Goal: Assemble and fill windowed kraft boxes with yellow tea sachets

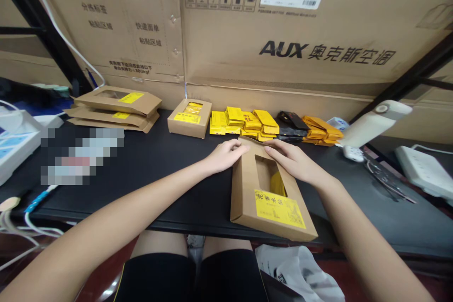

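A brown cardboard box (pixel 244 193) with a cut-out window and a yellow label lies slanted on the black desk, its near end by the front edge. Something yellow shows through the window. My left hand (pixel 226 155) grips the box's far left corner, thumb along the edge. On the far right corner, my right hand (pixel 292 158) holds the box with its thumb on top and fingers over the side. Just beyond the far end sit piled yellow packets (pixel 260 122). Parts of the fingers of both hands are hidden.
A smaller windowed box (pixel 189 118) and a stack of flat boxes (pixel 116 104) stand at the back left. Black packets (pixel 292 127), orange packets (pixel 322 130), a white bottle (pixel 377 122) and glasses (pixel 389 181) are to the right. Large AUX cartons (pixel 226 33) form the back.
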`<state>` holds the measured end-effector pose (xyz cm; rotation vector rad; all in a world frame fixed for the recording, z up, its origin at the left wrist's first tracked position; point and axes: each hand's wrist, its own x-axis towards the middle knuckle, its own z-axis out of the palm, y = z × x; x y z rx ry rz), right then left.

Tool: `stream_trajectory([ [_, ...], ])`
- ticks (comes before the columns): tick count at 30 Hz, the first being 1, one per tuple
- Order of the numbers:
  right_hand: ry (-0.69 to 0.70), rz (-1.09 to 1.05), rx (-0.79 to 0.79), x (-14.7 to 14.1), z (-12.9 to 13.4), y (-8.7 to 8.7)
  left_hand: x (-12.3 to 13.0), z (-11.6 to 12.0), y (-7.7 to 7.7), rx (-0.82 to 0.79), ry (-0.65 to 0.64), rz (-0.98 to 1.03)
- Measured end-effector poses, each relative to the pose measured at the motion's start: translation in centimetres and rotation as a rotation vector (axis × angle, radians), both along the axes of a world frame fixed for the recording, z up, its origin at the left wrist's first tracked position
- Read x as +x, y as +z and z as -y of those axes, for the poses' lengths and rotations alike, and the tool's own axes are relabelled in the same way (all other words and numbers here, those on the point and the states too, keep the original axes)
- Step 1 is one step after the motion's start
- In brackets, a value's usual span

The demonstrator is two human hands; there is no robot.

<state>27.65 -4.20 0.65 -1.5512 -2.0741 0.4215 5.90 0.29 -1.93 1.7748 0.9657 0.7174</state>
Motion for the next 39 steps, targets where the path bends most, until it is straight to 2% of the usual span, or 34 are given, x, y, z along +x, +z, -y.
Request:
stream_trajectory([
  [19,-0.005,0.002,-0.033,0.0,0.0,0.0,0.0,-0.2,-0.1,-0.042,-0.029,-0.014],
  [29,0.010,0.038,-0.053,0.3,0.1,0.3,-0.4,0.8,0.3,0.231,-0.091,-0.129],
  [35,0.007,0.109,-0.065,0.3,0.6,0.7,-0.4,0.8,-0.1,0.309,-0.127,-0.174],
  [39,0.008,0.116,-0.066,0.3,0.7,0.7,-0.4,0.9,0.0,0.306,-0.135,-0.190],
])
